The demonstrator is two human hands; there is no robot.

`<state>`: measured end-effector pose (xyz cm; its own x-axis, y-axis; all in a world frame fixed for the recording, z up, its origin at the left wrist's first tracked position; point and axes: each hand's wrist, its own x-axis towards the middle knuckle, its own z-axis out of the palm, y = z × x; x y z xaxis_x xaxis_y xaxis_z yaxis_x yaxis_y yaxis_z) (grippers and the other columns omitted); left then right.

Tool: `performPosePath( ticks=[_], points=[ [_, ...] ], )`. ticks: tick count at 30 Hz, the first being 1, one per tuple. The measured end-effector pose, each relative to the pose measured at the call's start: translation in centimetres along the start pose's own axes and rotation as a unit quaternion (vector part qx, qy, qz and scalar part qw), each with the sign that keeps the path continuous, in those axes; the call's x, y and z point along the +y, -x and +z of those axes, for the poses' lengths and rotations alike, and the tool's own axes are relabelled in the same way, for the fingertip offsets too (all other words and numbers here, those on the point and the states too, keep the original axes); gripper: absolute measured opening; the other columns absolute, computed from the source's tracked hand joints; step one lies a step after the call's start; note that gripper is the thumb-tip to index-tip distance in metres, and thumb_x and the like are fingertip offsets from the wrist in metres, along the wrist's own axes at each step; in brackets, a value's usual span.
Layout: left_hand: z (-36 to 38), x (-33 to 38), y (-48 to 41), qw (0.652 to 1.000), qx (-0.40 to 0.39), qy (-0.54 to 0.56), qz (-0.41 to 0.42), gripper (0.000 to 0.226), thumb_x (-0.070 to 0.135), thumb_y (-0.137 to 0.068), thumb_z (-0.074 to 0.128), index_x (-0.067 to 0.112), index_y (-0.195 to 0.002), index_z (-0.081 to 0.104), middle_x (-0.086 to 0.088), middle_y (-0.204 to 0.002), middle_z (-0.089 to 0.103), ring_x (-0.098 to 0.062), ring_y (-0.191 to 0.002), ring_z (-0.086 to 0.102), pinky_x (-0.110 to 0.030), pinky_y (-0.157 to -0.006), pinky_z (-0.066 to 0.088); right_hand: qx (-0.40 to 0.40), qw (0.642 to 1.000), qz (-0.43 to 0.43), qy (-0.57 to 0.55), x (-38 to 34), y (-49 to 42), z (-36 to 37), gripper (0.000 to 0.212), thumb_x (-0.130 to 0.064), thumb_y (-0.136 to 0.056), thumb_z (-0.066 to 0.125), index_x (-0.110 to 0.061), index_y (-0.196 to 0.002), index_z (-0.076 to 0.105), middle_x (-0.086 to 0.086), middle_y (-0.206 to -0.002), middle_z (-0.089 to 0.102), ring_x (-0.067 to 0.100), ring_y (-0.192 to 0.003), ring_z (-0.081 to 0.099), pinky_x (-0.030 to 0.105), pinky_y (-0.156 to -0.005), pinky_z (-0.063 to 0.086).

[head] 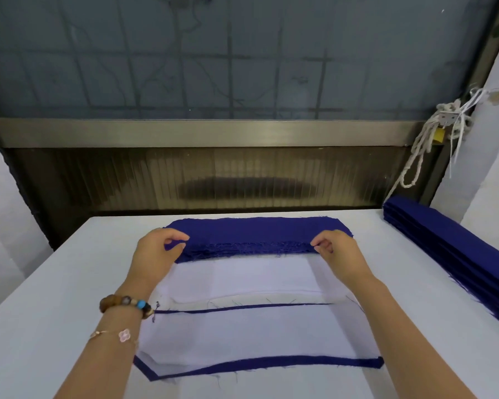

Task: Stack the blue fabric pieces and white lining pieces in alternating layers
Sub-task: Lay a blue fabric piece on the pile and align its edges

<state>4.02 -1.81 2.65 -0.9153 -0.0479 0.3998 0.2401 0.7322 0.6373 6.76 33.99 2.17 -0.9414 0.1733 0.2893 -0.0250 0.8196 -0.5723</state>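
Nearest, on the white table [35,326]: a white lining piece [257,332] lying flat over a blue fabric piece [257,365], with only a blue border showing along the near edge and the near left corner. Just beyond, touching it: a thin blue strip [242,308] under the edge of a second white lining layer [242,279], loose threads trailing where the two meet. Wears two bracelets on the left wrist: a bead bracelet [126,303] of brown wood with one blue bead, and nearer the elbow a fine chain [118,334] with a pale flower charm. Reaches forward with both forearms, one on each side of the white layers. Pinches the near left end of the blue pile [257,233] with the left hand [156,250], thumb and forefinger narrowed on the frayed edge, the other fingers curled. Pinches the near right end of the same pile with the right hand [339,251], fingertips drawn together on the upper layers; cannot tell how many are caught. That pile: many frayed blue layers deep, lying along the far edge of the second white layer, long side running left to right. Off to the right, well apart: a second blue stack [450,249], slanting along the table's right side. Beyond the table: a ribbed translucent panel [127,180], a metal rail [213,132] above it, then frosted glass [242,67] with a dark grid behind. At the far right, by the rail's end: a hanging bundle of white cord [428,136].
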Motion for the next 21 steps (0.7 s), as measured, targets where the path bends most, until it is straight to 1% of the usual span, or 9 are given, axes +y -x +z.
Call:
performPosePath(
  ticks=[2, 3, 5, 7, 9, 13, 17, 19, 21],
  points=[
    [1.1, -0.2, -1.0, 1.0, -0.015, -0.027, 0.001, 0.025, 0.005, -0.085, 0.071, 0.015, -0.107, 0.071, -0.003, -0.112, 0.066, -0.019, -0.105, 0.058, -0.03, -0.092, 0.046, -0.005, 1.0, -0.001, 0.003, -0.4, -1.4, 1.1, 0.016, -0.008, -0.09, 0.063, -0.015, -0.104, 0.067, 0.002, -0.105, 0.058, 0.012, -0.088, 0.056, 0.02, -0.081, 0.048],
    [1.7, -0.4, -1.4, 0.999, -0.029, -0.041, 0.001, 0.029, 0.006, -0.083, 0.073, 0.015, -0.11, 0.07, -0.003, -0.115, 0.066, -0.019, -0.109, 0.058, -0.03, -0.095, 0.045, -0.007, 1.0, -0.006, 0.006, -0.4, -2.0, 1.6, 0.017, -0.008, -0.089, 0.064, -0.016, -0.105, 0.066, 0.002, -0.105, 0.057, 0.012, -0.089, 0.054, 0.02, -0.082, 0.047],
    [2.6, -0.9, -2.2, 0.997, -0.056, -0.059, -0.007, 0.036, 0.009, -0.08, 0.077, 0.016, -0.114, 0.068, -0.001, -0.119, 0.065, -0.018, -0.111, 0.057, -0.027, -0.096, 0.043, -0.013, 1.0, -0.016, 0.013, -0.3, -3.0, 2.4, 0.019, -0.009, -0.088, 0.066, -0.016, -0.106, 0.066, 0.002, -0.105, 0.056, 0.011, -0.09, 0.052, 0.02, -0.082, 0.045],
    [3.0, -1.4, -2.8, 0.996, -0.069, -0.058, -0.015, 0.037, 0.013, -0.078, 0.08, 0.018, -0.113, 0.069, 0.0, -0.118, 0.065, -0.016, -0.11, 0.057, -0.026, -0.095, 0.043, -0.022, 0.999, -0.019, 0.021, -0.2, -3.9, 2.9, 0.02, -0.012, -0.086, 0.069, -0.017, -0.106, 0.067, 0.001, -0.105, 0.055, 0.011, -0.091, 0.051, 0.018, -0.08, 0.043],
    [3.3, -2.0, -3.2, 0.997, -0.062, -0.049, -0.012, 0.036, 0.016, -0.077, 0.081, 0.02, -0.11, 0.07, 0.002, -0.115, 0.066, -0.014, -0.107, 0.057, -0.025, -0.093, 0.043, -0.032, 0.999, -0.02, 0.034, -0.1, -4.7, 3.3, 0.022, -0.014, -0.086, 0.07, -0.019, -0.107, 0.067, -0.001, -0.106, 0.055, 0.01, -0.092, 0.051, 0.017, -0.081, 0.042],
    [3.4, -2.3, -3.7, 0.998, -0.054, -0.045, -0.008, 0.032, 0.021, -0.077, 0.081, 0.025, -0.107, 0.071, 0.006, -0.111, 0.066, -0.012, -0.104, 0.057, -0.025, -0.09, 0.044, -0.05, 0.997, -0.024, 0.044, -0.1, -5.6, 3.3, 0.023, -0.015, -0.086, 0.07, -0.02, -0.108, 0.066, -0.002, -0.107, 0.055, 0.011, -0.096, 0.052, 0.018, -0.084, 0.045],
    [3.1, -2.4, -4.6, 0.997, -0.066, -0.029, -0.027, 0.018, 0.04, -0.081, 0.075, 0.03, -0.096, 0.072, 0.012, -0.099, 0.066, -0.01, -0.096, 0.055, -0.028, -0.085, 0.046, -0.068, 0.997, -0.019, 0.03, -0.2, -6.7, 3.0, 0.014, -0.022, -0.088, 0.068, -0.019, -0.101, 0.069, -0.001, -0.101, 0.057, 0.014, -0.089, 0.057, 0.02, -0.079, 0.046],
    [3.2, -2.5, -5.1, 0.998, -0.055, -0.005, -0.043, 0.015, 0.037, -0.086, 0.07, 0.025, -0.094, 0.074, 0.007, -0.097, 0.07, -0.013, -0.094, 0.058, -0.03, -0.084, 0.047, -0.066, 0.997, -0.01, 0.031, -0.4, -7.4, 3.0, 0.01, -0.023, -0.09, 0.065, -0.018, -0.098, 0.07, 0.002, -0.102, 0.059, 0.013, -0.084, 0.057, 0.02, -0.076, 0.045],
    [3.5, -2.5, -5.7, 0.997, -0.038, 0.008, -0.062, 0.019, 0.03, -0.088, 0.069, 0.018, -0.103, 0.073, 0.001, -0.095, 0.07, -0.016, -0.09, 0.06, -0.03, -0.082, 0.048, -0.057, 0.998, -0.007, 0.038, -0.7, -7.9, 3.4, 0.011, -0.022, -0.09, 0.065, -0.017, -0.099, 0.069, 0.004, -0.106, 0.059, 0.014, -0.085, 0.056, 0.021, -0.078, 0.047]
  ],
)
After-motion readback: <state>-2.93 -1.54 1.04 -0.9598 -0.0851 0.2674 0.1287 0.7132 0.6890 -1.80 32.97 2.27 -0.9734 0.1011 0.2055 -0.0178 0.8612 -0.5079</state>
